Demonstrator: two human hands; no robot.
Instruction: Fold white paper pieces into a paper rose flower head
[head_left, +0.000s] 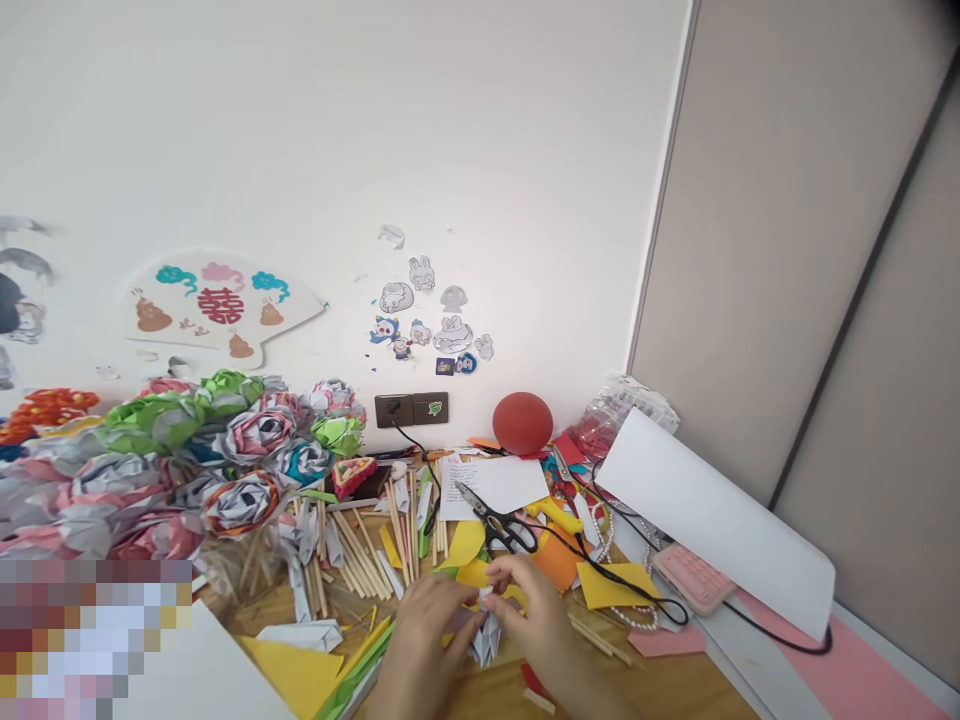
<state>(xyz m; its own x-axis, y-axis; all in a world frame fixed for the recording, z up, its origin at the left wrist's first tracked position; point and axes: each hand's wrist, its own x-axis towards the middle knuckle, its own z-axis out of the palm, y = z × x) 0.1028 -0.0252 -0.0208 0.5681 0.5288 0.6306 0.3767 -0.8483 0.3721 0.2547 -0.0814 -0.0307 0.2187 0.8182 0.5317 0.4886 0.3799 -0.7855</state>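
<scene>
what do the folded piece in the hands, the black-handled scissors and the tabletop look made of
Folded piece: probably matte white paper, with sharp creases.
Black-handled scissors: likely metal blades, being silvery grey; handles perhaps plastic, evenly black.
Tabletop: wood or wood-effect, from its brown, faintly streaked surface.

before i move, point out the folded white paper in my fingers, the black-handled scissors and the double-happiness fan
Folded white paper point(487, 643): head view, on its lower folds
Black-handled scissors point(493, 521): head view, near the pivot
Double-happiness fan point(220, 306): head view, on the red character
</scene>
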